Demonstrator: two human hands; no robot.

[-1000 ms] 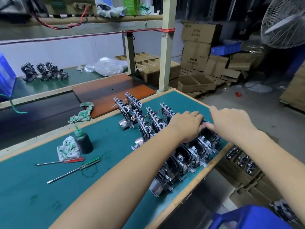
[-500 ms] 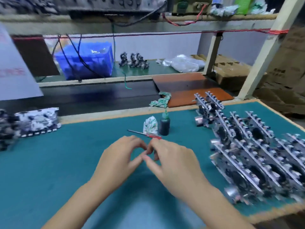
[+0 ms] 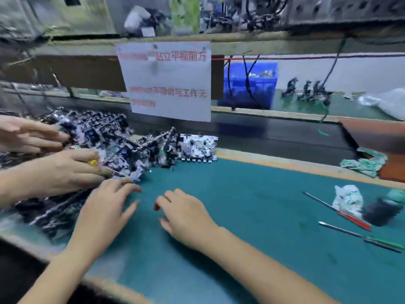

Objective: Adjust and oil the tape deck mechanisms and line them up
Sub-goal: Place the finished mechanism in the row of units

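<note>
Head view: left hand (image 3: 107,207) and right hand (image 3: 184,213) low over the teal felt mat (image 3: 252,216), palms down, fingers loosely spread, gripping nothing. Heap of tape deck mechanisms (image 3: 114,148), jagged black plastic and bright metal, at mat's far left, just beyond left fingertips. Another person's hands (image 3: 57,170) among them.

Motion blur smears the oil bottle (image 3: 382,210) and mechanism pile (image 3: 105,148).
</note>
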